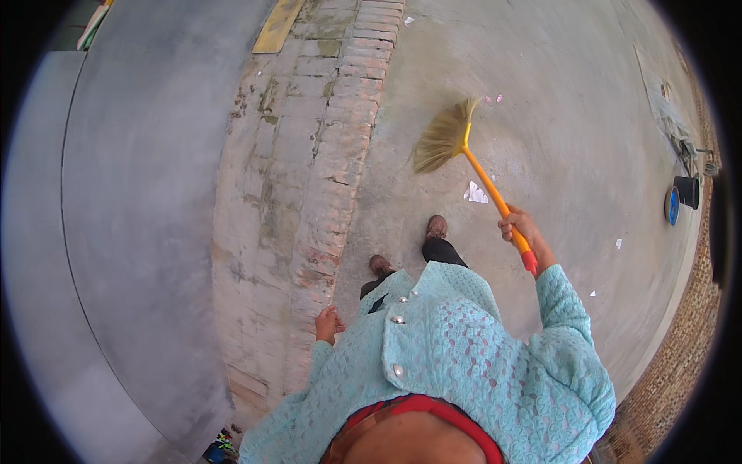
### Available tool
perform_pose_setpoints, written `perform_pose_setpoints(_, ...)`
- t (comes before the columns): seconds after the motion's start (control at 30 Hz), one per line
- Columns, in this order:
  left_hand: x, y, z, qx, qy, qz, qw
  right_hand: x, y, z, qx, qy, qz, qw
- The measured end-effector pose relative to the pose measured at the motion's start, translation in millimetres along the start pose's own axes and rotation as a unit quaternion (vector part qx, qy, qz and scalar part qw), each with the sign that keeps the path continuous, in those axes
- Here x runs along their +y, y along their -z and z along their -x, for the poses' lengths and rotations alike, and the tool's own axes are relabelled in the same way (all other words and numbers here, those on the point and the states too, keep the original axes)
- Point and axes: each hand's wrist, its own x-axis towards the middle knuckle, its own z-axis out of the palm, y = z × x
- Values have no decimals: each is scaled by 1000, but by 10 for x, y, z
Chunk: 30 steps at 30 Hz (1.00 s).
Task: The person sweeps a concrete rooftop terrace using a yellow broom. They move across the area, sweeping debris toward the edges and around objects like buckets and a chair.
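Note:
My right hand is wrapped round the orange handle of a grass broom, just above its red end. The broom slants away to the upper left, and its fan of pale bristles lies against the concrete floor. A torn piece of white paper lies on the floor close to the handle, beyond my feet. Farther off, small pink scraps are near the bristles' tip. My left hand hangs beside my coat, over the brick edge, its fingers loosely curled with nothing visible in them.
A raised brick ledge runs along my left, with a smooth grey surface past it. A yellowish board lies on the ledge's far part. At the right stand a black bucket and a blue basin by a brick wall.

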Motion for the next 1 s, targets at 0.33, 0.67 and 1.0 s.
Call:
perform_pose_setpoints(0.33, 907, -241, -59, 14, -34, -5, 999, -1149, 614, -70, 180, 225, 182, 940)
perform_pose_setpoints(0.67, 1368, -488, -499, -61, -27, -180, 981, -862, 420, 707, 235, 225, 4, 946)
perform_pose_setpoints(1.0, 2995, -785, -1709, -132, 28, -175, 975, -148, -282, 804, 313, 71, -425, 847)
